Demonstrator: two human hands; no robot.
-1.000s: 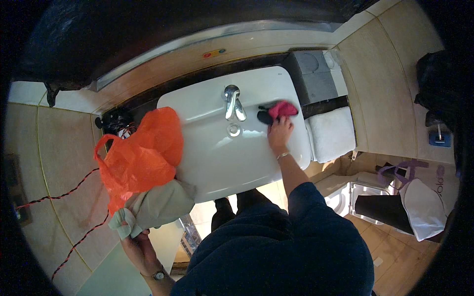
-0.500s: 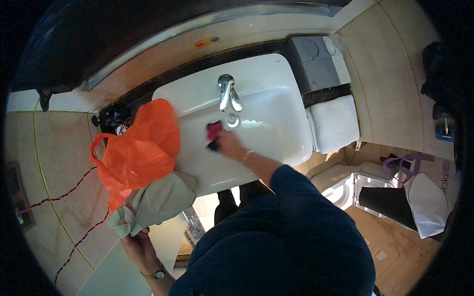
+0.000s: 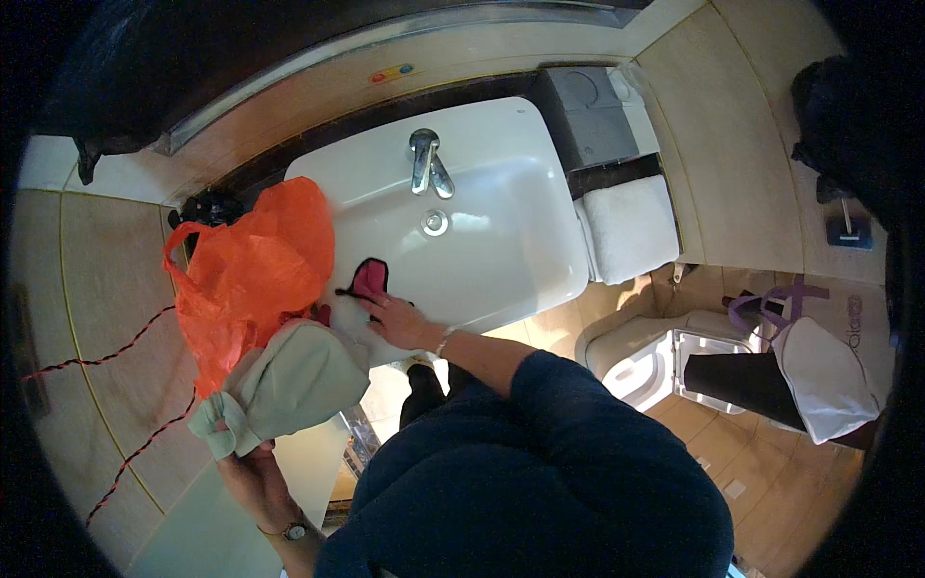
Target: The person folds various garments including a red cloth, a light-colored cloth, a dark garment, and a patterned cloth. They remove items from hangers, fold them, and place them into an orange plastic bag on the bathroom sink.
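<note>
My right hand (image 3: 397,323) is over the near left part of the white washbasin (image 3: 520,231), its fingers closed on the near edge of a small pink cloth piece with black trim (image 3: 369,277). The cloth is spread out toward the far side; whether it rests on the basin is hard to tell. At the lower left, my left hand (image 3: 255,472) grips the gathered end of a pale green cloth bag (image 3: 299,380), its fingers partly hidden beneath. Between that bag and an orange plastic bag (image 3: 265,270) shows a dark red bit of fabric (image 3: 322,313).
A chrome tap (image 3: 427,164) stands behind the drain (image 3: 436,223). White folded towels (image 3: 631,229) and a grey box (image 3: 583,116) sit right of the basin. A toilet (image 3: 646,371) is lower right. Twisted red-black cords (image 3: 125,352) run along the left wall.
My right hand has moved from near the drain toward the basin's near left, bringing the pink cloth, which now appears more spread out. My left hand keeps its hold on the green bag.
</note>
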